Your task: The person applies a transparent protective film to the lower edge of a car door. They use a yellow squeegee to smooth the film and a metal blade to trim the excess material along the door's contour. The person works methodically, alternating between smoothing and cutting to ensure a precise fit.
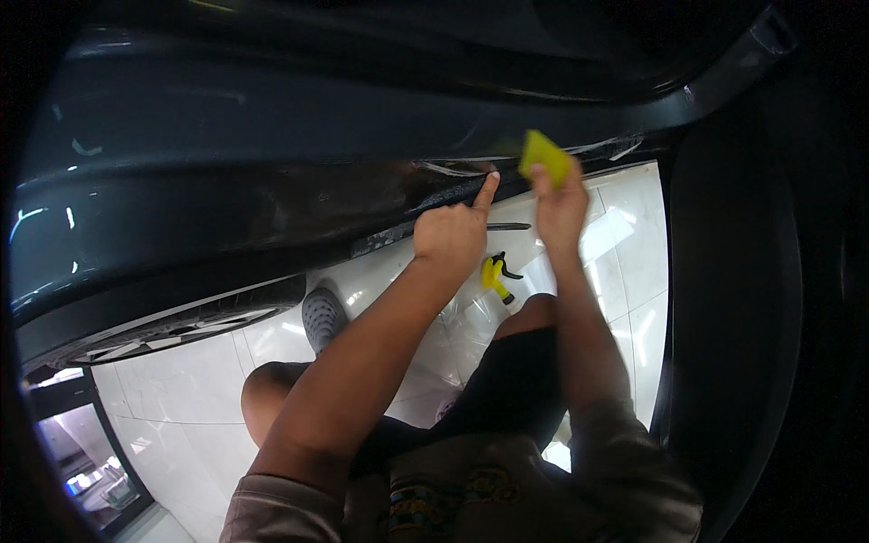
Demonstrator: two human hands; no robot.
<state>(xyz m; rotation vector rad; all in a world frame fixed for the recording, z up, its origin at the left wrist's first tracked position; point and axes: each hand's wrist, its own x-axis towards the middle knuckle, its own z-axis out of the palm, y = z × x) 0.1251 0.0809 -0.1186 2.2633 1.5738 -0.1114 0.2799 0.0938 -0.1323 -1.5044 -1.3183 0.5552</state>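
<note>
My right hand [559, 213] grips a yellow squeegee card [546, 158], slightly blurred, close to the lower edge of a dark car's door sill [272, 195]. To its left, the index finger of my left hand [451, 237] is stretched out, its tip pressed on the sill edge, while the other fingers are curled with nothing visible in them. Along that edge runs a wrinkled, glossy strip that looks like clear film [457, 169], with whitish creases continuing to the right past the card.
On the white tiled floor [181, 398] below my hands stands a spray bottle with a yellow and black trigger head [493, 276]. A thin dark strip [510, 226] shows near the sill. At left is a car wheel [190, 326]; a dark door panel [733, 271] hems in the right side.
</note>
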